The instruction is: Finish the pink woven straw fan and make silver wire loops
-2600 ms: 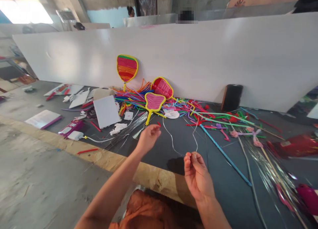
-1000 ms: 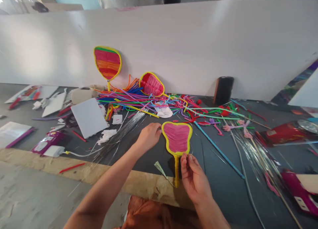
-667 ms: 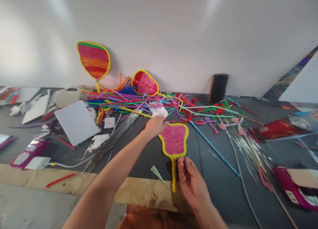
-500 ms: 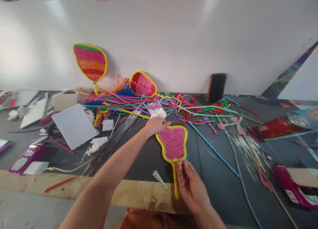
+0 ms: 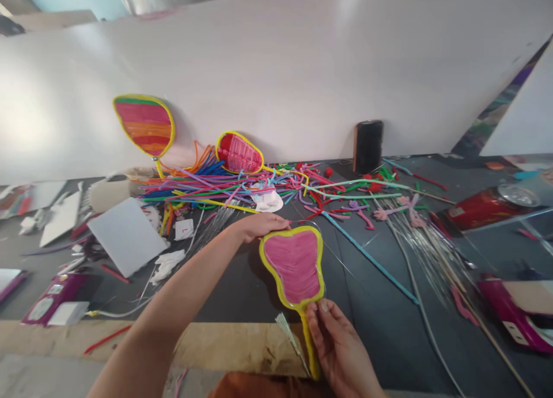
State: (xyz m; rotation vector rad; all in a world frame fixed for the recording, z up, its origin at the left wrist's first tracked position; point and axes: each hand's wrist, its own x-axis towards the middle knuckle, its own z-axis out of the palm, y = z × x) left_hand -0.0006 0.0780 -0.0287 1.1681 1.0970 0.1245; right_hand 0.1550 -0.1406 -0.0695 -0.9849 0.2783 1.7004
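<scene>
A hand fan (image 5: 291, 265) of pink pipe cleaners with a yellow rim lies before me, its yellow handle (image 5: 309, 340) pointing toward my body. At the fan's upper left edge, my left hand (image 5: 264, 227) has its fingertips pinched together. My right hand (image 5: 341, 343) pinches beside the neck, where rim and handle join. A thin wire (image 5: 326, 284) curves past the fan's top and right side between my two hands; its ends are hidden in the fingers. A pale tassel (image 5: 286, 328) lies left of the handle.
Behind lie a heap of coloured pipe cleaners (image 5: 194, 186), two finished fans (image 5: 144, 124) against a white board (image 5: 280, 81), and a phone (image 5: 368, 147). A red can (image 5: 492, 207) and loose wires stand right. White cards (image 5: 125, 237) and purple boxes (image 5: 54, 297) lie left.
The fan now sits lower in view and nearer my body, showing larger. My left hand stays by its top edge and my right hand by its neck.
</scene>
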